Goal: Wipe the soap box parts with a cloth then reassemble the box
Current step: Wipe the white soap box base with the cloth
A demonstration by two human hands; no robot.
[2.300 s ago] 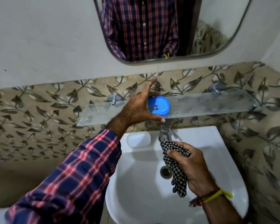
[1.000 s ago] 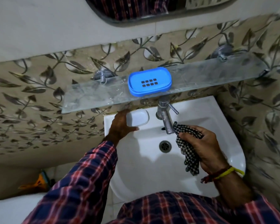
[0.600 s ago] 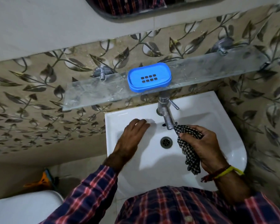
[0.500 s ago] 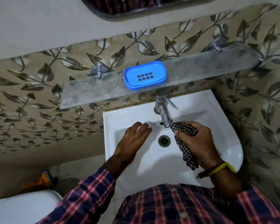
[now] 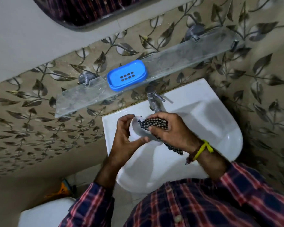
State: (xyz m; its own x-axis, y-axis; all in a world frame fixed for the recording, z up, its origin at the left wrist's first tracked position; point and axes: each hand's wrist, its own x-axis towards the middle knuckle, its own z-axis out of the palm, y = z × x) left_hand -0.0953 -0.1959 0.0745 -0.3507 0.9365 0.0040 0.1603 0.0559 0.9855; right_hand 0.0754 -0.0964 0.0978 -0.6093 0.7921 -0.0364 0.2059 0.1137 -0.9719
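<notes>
left hand point(image 5: 123, 138) fingers curled round white soap box part point(image 5: 135, 128) | right hand point(image 5: 172, 130) clamps checkered cloth point(image 5: 154, 124) into it, seemingly | blue tray point(image 5: 126, 75) at 12 o'clock on glass shelf point(image 5: 179, 58)

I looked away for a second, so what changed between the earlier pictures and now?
The left hand lifted the white oval soap-box part off the sink's back ledge and holds it; the right hand brought the checked cloth into it. The blue slotted soap-box tray stayed on the glass shelf.

Head camera looks steeply down, close above the sink point(image 5: 220, 131).
</notes>
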